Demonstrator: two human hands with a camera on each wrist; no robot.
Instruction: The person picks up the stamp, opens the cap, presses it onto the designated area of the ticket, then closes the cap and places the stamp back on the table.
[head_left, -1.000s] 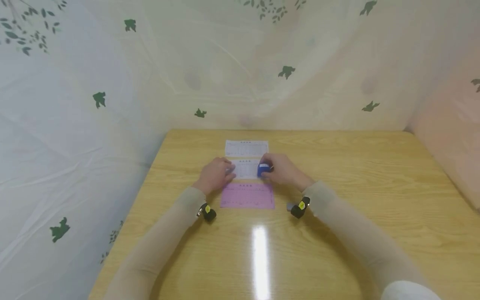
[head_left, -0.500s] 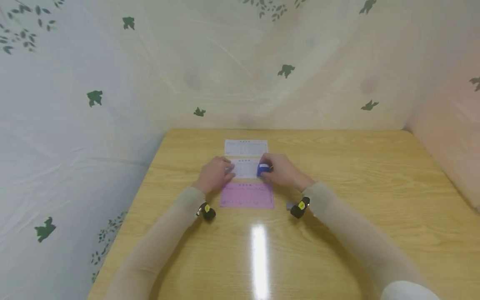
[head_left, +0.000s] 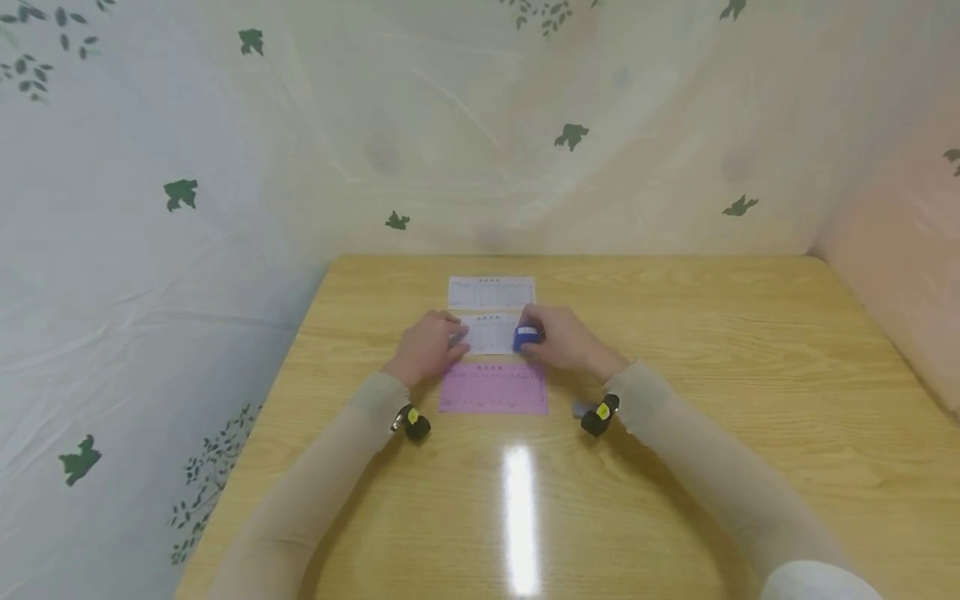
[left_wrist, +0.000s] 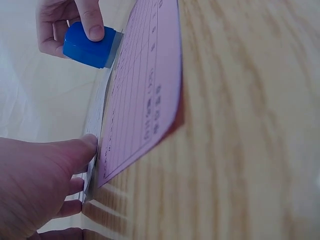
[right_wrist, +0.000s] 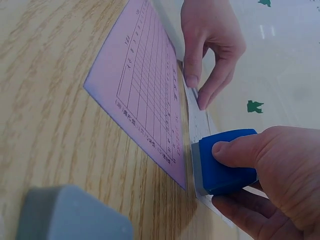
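My right hand [head_left: 562,337] grips a blue stamp [head_left: 526,337] between thumb and fingers. The stamp's grey base [right_wrist: 198,170] stands at the right end of the middle white printed slip [head_left: 489,335]. My left hand [head_left: 429,346] rests on that slip's left end, its thumb and fingertips pressing the paper. Nearer to me lies a pink printed slip [head_left: 493,390], its near corners slightly lifted in the wrist views. Another white slip [head_left: 491,293] lies beyond the middle one.
A small grey block [right_wrist: 75,215], like a stamp cap, sits on the wooden table [head_left: 720,375] beside my right wrist. Wrist cameras [head_left: 597,418] are strapped under both forearms. A pale cloth with green bird prints [head_left: 480,125] hangs behind the table and at its left.
Both hands and the stamp keep their places on the middle slip. Only the head view has tilted slightly, shifting the background.
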